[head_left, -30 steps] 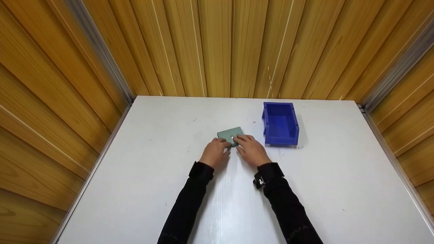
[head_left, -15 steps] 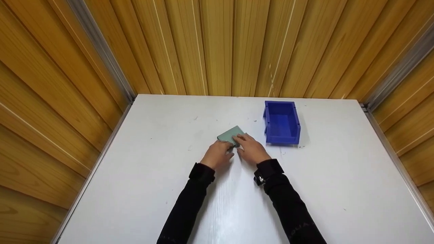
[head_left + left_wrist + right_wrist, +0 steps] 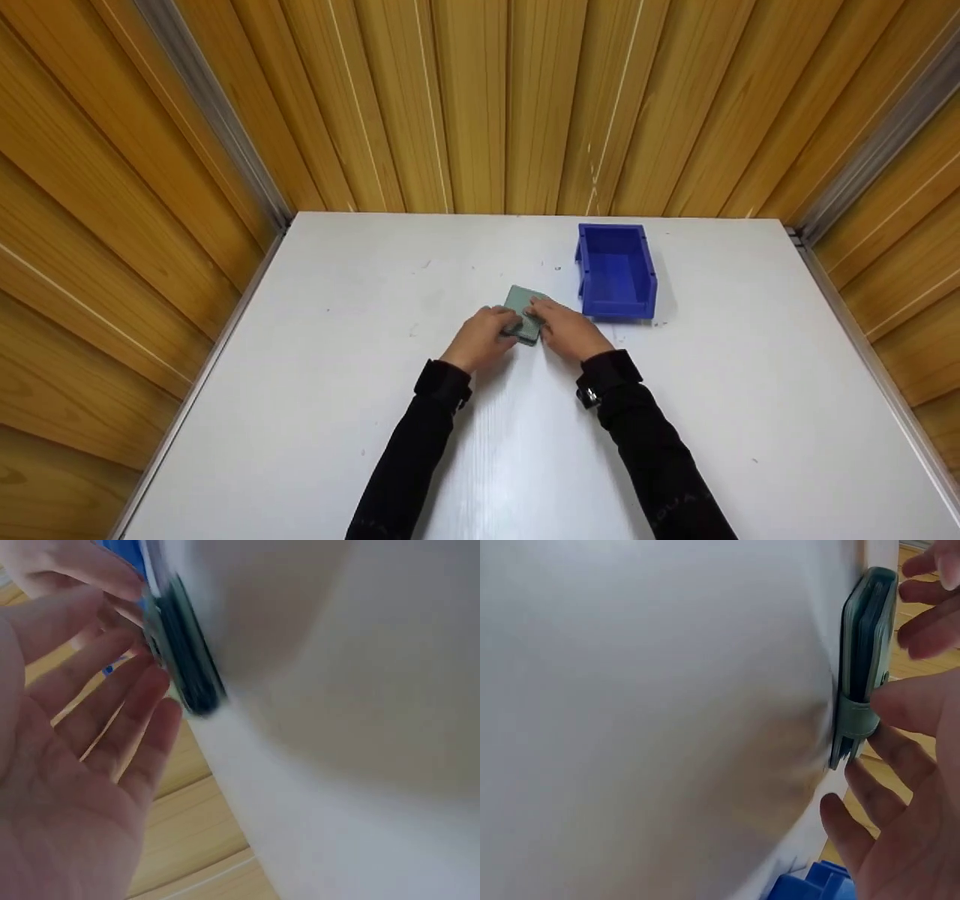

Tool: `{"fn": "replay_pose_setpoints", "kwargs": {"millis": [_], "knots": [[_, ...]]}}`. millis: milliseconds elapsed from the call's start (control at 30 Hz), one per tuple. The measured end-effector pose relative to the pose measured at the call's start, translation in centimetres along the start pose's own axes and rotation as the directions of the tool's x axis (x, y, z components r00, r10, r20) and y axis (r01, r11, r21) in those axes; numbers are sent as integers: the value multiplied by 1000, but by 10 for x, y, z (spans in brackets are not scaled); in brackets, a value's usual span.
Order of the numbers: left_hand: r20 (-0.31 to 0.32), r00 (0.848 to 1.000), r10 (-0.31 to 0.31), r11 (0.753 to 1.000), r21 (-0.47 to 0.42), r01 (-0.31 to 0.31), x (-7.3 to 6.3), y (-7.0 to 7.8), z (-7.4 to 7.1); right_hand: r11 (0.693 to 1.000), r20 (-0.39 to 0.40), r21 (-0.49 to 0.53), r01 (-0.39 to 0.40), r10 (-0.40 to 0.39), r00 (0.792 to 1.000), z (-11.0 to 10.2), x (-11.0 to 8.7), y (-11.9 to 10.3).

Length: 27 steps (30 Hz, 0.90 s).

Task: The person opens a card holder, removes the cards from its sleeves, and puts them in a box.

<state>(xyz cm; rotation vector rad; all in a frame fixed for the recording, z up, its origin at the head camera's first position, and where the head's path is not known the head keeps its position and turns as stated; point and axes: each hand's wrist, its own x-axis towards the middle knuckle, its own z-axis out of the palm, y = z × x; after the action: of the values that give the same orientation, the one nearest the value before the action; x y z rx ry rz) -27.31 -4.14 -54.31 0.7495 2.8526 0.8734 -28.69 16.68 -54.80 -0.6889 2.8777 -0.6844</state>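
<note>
A small green wallet [image 3: 523,301] lies on the white table between both hands. In the right wrist view its layered edge faces the camera, and a strap [image 3: 856,718] wraps over that edge beside a snap. My right hand [image 3: 570,328] holds the wallet at the strap, its thumb on the snap side and the index fingertip close by. At the wallet's left side, my left hand [image 3: 480,337] touches it with extended fingertips. The left wrist view shows those fingers [image 3: 142,701] nearly straight and spread, right at the wallet's face.
A blue plastic bin [image 3: 616,274] stands beyond the right hand, near the table's back edge. Wood-patterned panels [image 3: 472,105] wall in the back and both sides of the white table [image 3: 360,300]. Small marks dot the tabletop.
Between the hands the wallet has turned counterclockwise and come slightly closer and to the right, its long side now pointing away. The right hand has shifted a little rightward.
</note>
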Motion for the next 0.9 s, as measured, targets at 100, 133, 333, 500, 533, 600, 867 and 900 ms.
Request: {"fn": "replay_pose_setpoints", "kwargs": {"millis": [100,133,333,500,533,600,867,900], "knots": [[-19,999,-48,999,25,48,4,-5,1,999,24,29,-38,37,999,-3,-1,4],[-7,998,-62,998,24,62,5,-6,2,998,30,38,-53,52,998,-4,-2,5],[71,996,-60,998,26,58,15,-5,7,995,36,55,-79,77,996,-9,-4,13],[59,996,-61,998,-21,63,22,-2,6,990,47,104,-90,85,995,-9,-5,17],[48,996,-68,997,-42,70,23,-2,7,989,51,114,-95,89,995,-9,-5,17],[26,996,-88,992,-86,90,25,-1,8,985,53,136,-101,95,994,-8,-5,17],[-96,969,-229,964,-162,212,35,7,22,984,5,137,-112,112,994,-4,-3,12],[-110,964,-243,961,-159,225,35,8,23,985,-1,132,-111,112,994,-3,-2,12]]}}
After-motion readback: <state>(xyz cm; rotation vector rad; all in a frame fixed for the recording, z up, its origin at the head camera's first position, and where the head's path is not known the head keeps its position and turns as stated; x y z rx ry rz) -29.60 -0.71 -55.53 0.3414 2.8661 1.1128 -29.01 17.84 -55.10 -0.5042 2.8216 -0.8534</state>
